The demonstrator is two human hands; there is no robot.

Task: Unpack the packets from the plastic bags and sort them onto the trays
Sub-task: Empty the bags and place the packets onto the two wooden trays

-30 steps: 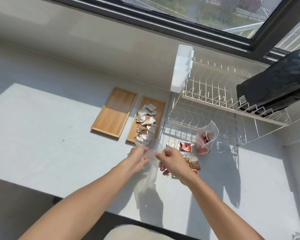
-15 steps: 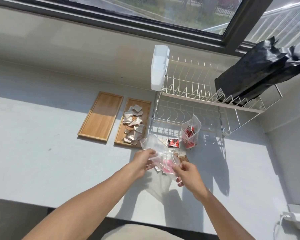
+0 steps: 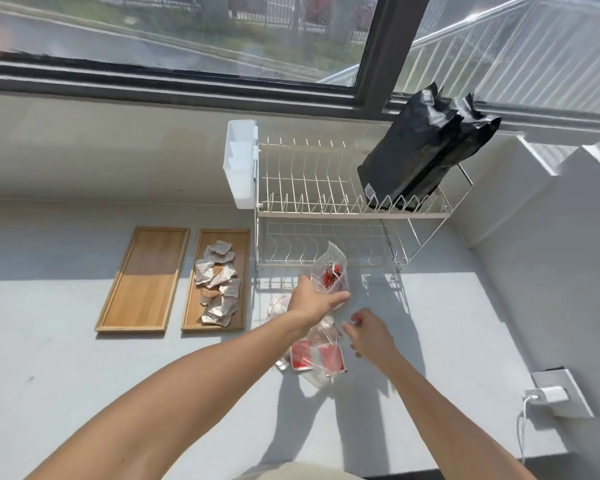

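Two bamboo trays lie side by side on the pale grey counter, left of a white wire dish rack. The left tray is bare wood; the right tray carries a loose heap of crinkled silver-white packets, a few showing brown faces.

In front of the rack stands a clear plastic bag, upright and puffed open at the top, with red packets visible through its wall. Nearer the person, another clear bag lies flat and crumpled on the counter, and two red packets with white edges rest side by side on or within it (the film is too glossy to tell which). A few more pale packets lie half hidden behind the left wrist.

The left hand reaches across to the upright bag, thumb raised at the bag's left edge and fingers extended along its lower part, touching it; whether they actually grip it cannot be told. The right hand hovers just above the flat bag with fingers loosely curled and slightly apart, holding nothing visible.

On the rack's upper tier leans a black foil pouch, and a white plastic caddy hangs at its left end.
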